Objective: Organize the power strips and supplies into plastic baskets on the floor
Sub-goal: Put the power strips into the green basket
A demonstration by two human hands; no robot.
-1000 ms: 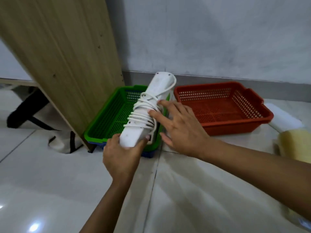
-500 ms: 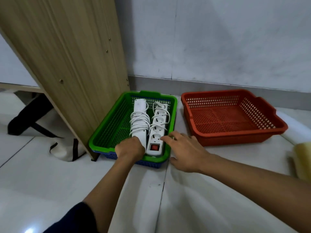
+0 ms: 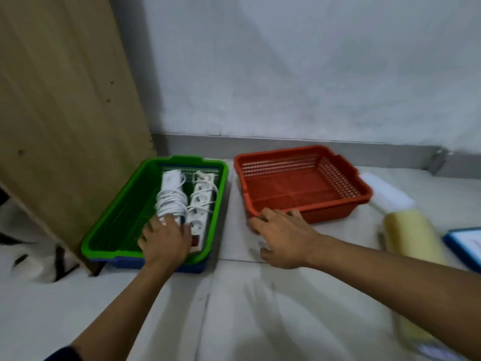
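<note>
A pale tiled floor point(image 3: 234, 308) meets a white wall, with a wooden panel point(image 3: 65, 100) leaning at the left. Two plastic baskets sit side by side at the far edge of the floor. The green basket point(image 3: 104, 230), on the left, holds two white power strips lying lengthwise, touching each other. The red basket point(image 3: 307, 183), on the right, looks empty. Further right lie a white roll point(image 3: 387, 194), a yellow foam roll point(image 3: 411, 235) and the corner of a blue-edged item point(image 3: 466, 246).

The left hand point(image 3: 166, 241) rests palm down on the near end of the left power strip point(image 3: 171, 194), which has its cord wound around it; the fingers are curled over it, but whether they clasp it or only press on it cannot be told. The right power strip point(image 3: 203, 204) lies just beside that hand, ungripped. The right hand point(image 3: 283, 235) is spread flat and empty, fingertips touching the near left corner of the red basket.

To finish this step well, the left hand should probably settle the wrapped strip flat against its neighbour, keep the cord coils from slipping loose, then let go cleanly.
</note>
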